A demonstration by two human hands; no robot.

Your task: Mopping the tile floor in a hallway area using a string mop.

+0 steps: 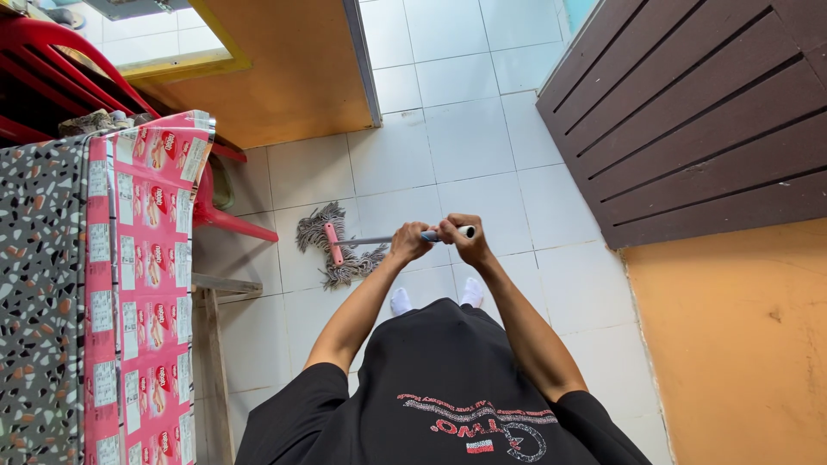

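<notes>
Black printed T-shirt [439, 379], white socks [401, 300]

String mop [338, 244]: grey-beige strands splayed flat on white floor tiles [469, 138], pink clamp bar across head. Grey handle [379, 240] with white end cap extended rightward from head, nearly level in view. Head placed just beside red plastic chair leg [237, 224], near pink-wrapped table edge.

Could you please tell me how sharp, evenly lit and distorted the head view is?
Head view: even daylight, soft shadows, no glare on the floor tiles; hands and mop sharp; wide-angle lens bends the table edge and the door.
</notes>
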